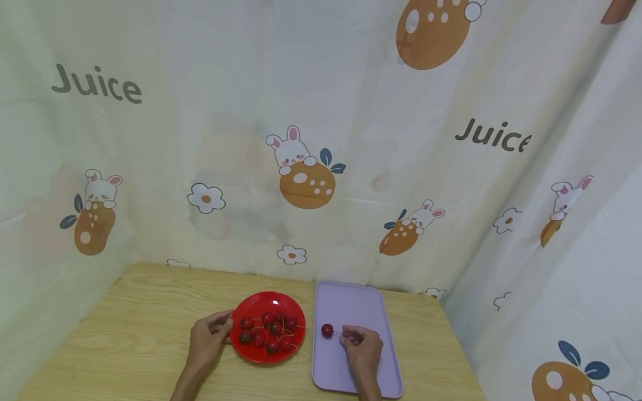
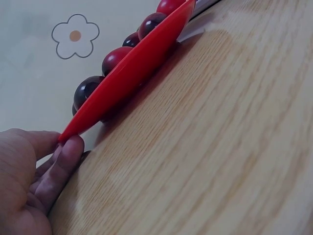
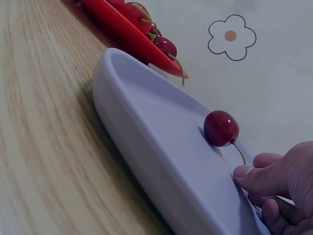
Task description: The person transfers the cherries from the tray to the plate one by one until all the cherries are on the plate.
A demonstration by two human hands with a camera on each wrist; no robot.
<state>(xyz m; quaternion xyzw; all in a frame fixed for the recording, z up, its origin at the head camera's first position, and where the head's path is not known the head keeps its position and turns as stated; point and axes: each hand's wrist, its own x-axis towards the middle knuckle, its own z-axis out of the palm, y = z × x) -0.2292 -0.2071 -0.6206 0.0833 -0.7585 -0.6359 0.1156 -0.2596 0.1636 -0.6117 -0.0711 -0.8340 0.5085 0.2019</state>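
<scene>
A red plate (image 1: pixel 266 356) with several dark red cherries (image 1: pixel 272 346) on it stands on the table. My left hand (image 1: pixel 208 338) pinches the plate's left rim between thumb and fingers, as the left wrist view also shows. To the plate's right lies a pale purple tray (image 1: pixel 346 301). Over it, my right hand (image 1: pixel 364 350) pinches a single cherry (image 3: pixel 221 128) by its green stem (image 3: pixel 240 152). That cherry is at the tray's surface; whether it touches cannot be told. Some of the right fingers are hidden behind the thumb in the right wrist view.
The light wooden table (image 1: pixel 150 312) extends left of the plate and right of the tray. A pale curtain (image 1: pixel 241 139) printed with rabbits, fruit and flowers hangs behind the table and along both sides. A narrow strip of table separates plate and tray.
</scene>
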